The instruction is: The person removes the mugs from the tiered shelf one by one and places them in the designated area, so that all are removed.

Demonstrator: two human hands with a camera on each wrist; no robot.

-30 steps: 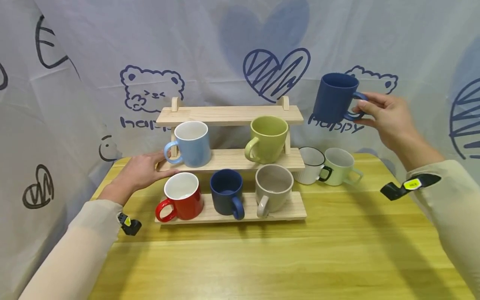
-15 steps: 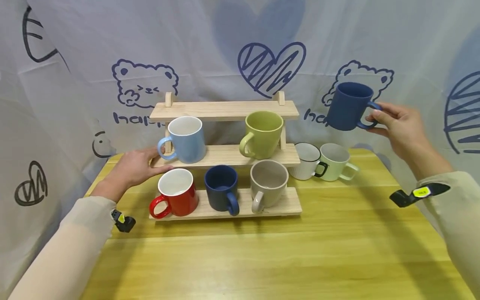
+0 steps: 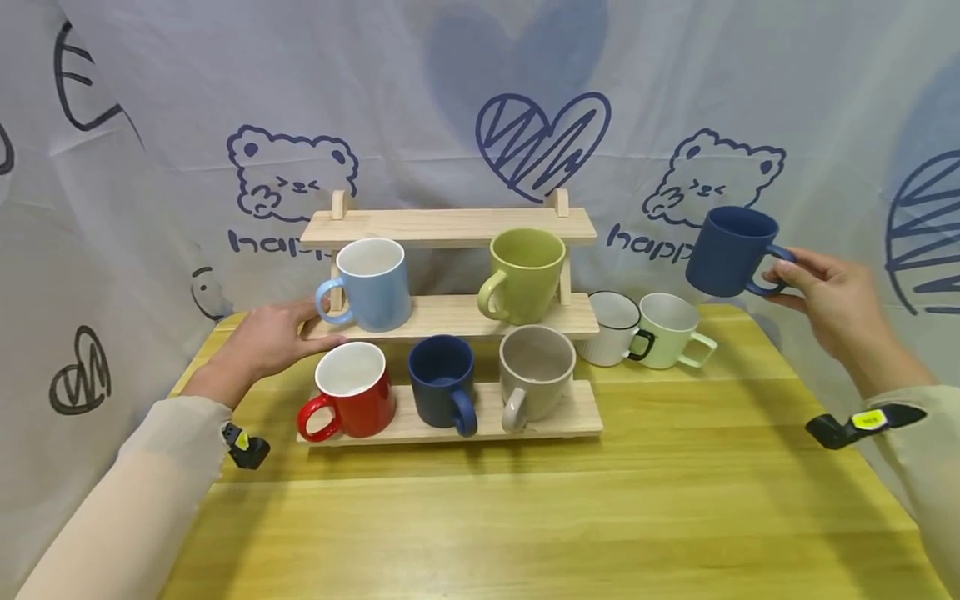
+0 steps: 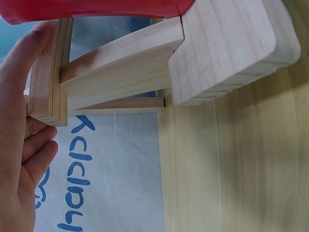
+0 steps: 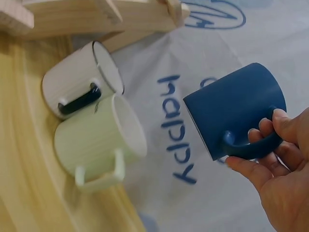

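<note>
The right hand (image 3: 832,296) holds a navy mug (image 3: 729,252) by its handle, grip pinched round the loop, in the air right of the rack (image 3: 450,310) and above the pale green mug (image 3: 670,331) and white mug (image 3: 613,327) on the counter (image 3: 525,517). The left hand (image 3: 262,342) rests open-fingered against the rack's left end, seemingly steadying it. Held by so slim a pinch, the tilted mug could swing and knock the mugs below.

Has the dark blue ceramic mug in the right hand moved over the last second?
Yes. The dark blue ceramic mug, held by its handle in the right hand, has gone down and rightward, away from the top shelf of the wooden rack, toward the pale green mug.
</note>
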